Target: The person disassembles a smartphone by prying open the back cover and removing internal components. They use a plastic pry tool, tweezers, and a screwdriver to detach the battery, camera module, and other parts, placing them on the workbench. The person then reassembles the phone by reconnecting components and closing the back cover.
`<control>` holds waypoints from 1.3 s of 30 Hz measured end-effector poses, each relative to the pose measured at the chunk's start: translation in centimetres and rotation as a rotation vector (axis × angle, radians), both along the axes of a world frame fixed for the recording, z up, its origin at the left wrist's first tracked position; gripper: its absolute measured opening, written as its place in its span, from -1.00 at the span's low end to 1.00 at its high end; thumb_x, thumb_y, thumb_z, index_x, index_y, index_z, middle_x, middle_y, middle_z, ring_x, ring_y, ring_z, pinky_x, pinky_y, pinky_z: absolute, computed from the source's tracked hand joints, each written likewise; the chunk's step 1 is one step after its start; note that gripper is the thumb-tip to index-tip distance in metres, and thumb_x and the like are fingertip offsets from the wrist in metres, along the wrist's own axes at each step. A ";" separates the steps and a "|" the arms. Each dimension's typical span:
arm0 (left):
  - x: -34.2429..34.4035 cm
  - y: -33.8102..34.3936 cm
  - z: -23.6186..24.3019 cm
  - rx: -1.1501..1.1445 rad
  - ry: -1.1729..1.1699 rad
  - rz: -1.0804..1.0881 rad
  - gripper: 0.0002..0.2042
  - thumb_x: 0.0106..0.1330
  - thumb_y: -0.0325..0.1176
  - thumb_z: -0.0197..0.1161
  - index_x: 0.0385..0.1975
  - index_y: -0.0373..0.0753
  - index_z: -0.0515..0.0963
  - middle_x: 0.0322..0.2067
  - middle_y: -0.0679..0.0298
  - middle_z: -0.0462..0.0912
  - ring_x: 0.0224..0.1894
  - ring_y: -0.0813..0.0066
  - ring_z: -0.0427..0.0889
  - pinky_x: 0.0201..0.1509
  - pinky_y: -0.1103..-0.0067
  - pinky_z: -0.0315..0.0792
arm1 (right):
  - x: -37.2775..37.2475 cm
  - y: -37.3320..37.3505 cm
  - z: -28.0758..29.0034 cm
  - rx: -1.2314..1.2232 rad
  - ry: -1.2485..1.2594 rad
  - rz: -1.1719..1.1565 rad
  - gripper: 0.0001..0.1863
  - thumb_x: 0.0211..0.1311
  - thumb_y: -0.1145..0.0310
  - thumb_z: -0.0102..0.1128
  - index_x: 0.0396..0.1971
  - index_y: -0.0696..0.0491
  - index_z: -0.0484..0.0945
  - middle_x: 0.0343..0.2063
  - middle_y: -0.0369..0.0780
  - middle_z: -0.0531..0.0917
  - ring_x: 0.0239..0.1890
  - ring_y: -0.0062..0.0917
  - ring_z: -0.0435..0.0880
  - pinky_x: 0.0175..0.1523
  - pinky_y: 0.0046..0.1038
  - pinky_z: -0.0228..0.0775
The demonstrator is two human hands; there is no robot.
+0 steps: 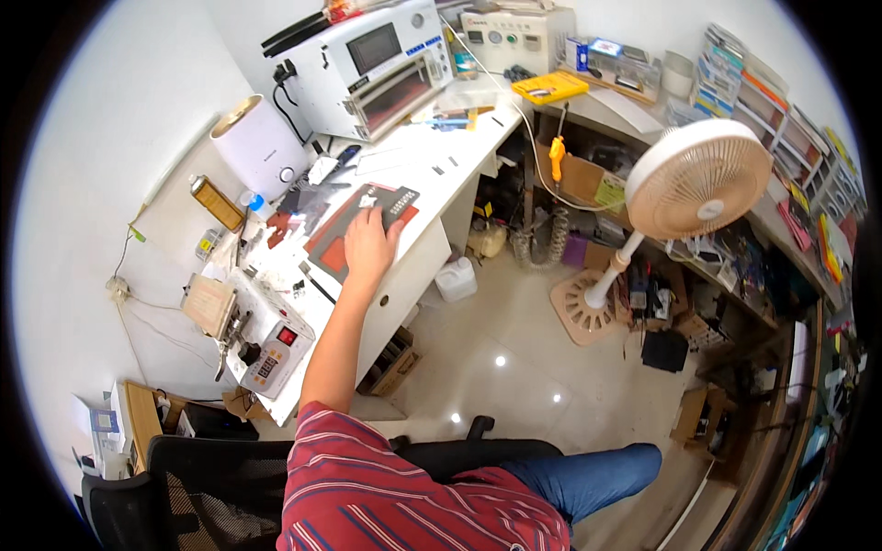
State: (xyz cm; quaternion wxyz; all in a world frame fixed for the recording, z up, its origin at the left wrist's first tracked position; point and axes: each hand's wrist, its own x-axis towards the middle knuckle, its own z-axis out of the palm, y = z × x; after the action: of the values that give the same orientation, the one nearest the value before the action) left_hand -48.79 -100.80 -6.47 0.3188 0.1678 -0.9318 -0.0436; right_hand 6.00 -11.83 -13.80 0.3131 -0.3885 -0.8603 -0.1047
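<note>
My left hand [369,246] reaches over the white bench [424,241], palm down. Its thumb stands apart from the slightly bent fingers, and I see nothing gripped. Beneath it lies a flat grey and red work mat [327,241] with rows of small holes at its far right corner. A small crumpled white piece [368,200] is just beyond the fingertips; whether they touch it I cannot tell. Left of the forearm stands a white control box [276,360] with a red switch and a display, a small clamp holder [237,332] at its side. My right hand is out of view.
A white oven-like machine [378,57], a white cylindrical appliance [257,145] and a spray can [216,202] line the wall side. A pedestal fan [703,179] stands on the floor at right. A black mesh chair [216,487] is behind me. A white jug [456,279] sits beside the bench.
</note>
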 end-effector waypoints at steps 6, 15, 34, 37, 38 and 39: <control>0.6 -0.5 -0.1 -0.039 -0.096 0.016 -0.32 0.42 0.10 0.32 0.28 -0.40 0.52 0.32 -0.13 0.52 0.37 -0.15 0.48 0.46 0.08 0.34 | -15.3 -4.4 -2.9 -0.122 -0.007 0.138 -0.55 0.65 0.26 0.03 0.35 0.18 0.54 0.05 -0.02 0.72 0.04 -0.13 0.72 0.07 -0.19 0.59; -0.9 1.7 -1.1 0.081 -0.158 0.124 -0.28 0.50 0.06 0.26 0.40 -0.44 0.38 0.47 -0.24 0.32 0.53 -0.22 0.27 0.63 0.05 0.09 | -25.1 -7.8 -4.6 -0.305 -0.084 0.269 -0.55 0.65 0.26 0.04 0.35 0.19 0.54 0.08 -0.03 0.70 0.07 -0.15 0.70 0.10 -0.21 0.58; -20.6 -6.1 0.7 -0.147 0.123 -0.247 -0.51 0.45 -0.04 0.32 0.23 -0.23 0.60 -0.01 -0.09 0.76 0.09 -0.02 0.72 0.18 0.13 0.56 | -28.1 -10.6 -6.9 -0.558 -0.260 0.157 -0.55 0.65 0.26 0.06 0.36 0.19 0.53 0.14 -0.05 0.68 0.13 -0.19 0.67 0.16 -0.26 0.56; -22.1 -5.8 4.4 0.104 -0.340 -0.232 -0.54 0.47 -0.03 0.28 0.24 -0.16 0.62 -0.03 -0.01 0.78 0.06 0.00 0.74 0.15 0.16 0.60 | -26.6 -10.8 -6.5 -0.570 -0.273 0.083 -0.54 0.65 0.26 0.06 0.36 0.20 0.53 0.15 -0.05 0.67 0.14 -0.20 0.67 0.17 -0.27 0.55; -21.5 -6.9 5.3 0.121 -0.277 -0.122 -0.58 0.48 -0.06 0.26 0.22 -0.12 0.62 -0.03 0.00 0.78 0.05 -0.02 0.74 0.12 0.15 0.60 | -26.7 -10.8 -6.7 -0.583 -0.287 0.083 -0.54 0.65 0.26 0.06 0.36 0.20 0.52 0.16 -0.05 0.67 0.15 -0.20 0.67 0.17 -0.27 0.55; -21.0 -8.1 5.9 0.139 -0.218 -0.017 -0.62 0.50 -0.08 0.24 0.20 -0.08 0.63 -0.02 0.02 0.78 0.03 -0.04 0.74 0.08 0.14 0.60 | -26.7 -10.8 -6.8 -0.591 -0.306 0.081 -0.54 0.65 0.26 0.06 0.36 0.20 0.52 0.16 -0.05 0.67 0.15 -0.20 0.67 0.17 -0.27 0.55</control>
State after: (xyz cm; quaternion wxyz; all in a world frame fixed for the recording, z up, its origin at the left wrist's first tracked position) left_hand -69.83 -108.85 -0.57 0.2028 0.1854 -0.9571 -0.0923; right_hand -20.73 -22.67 -20.58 0.0581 -0.4079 -0.9051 0.1047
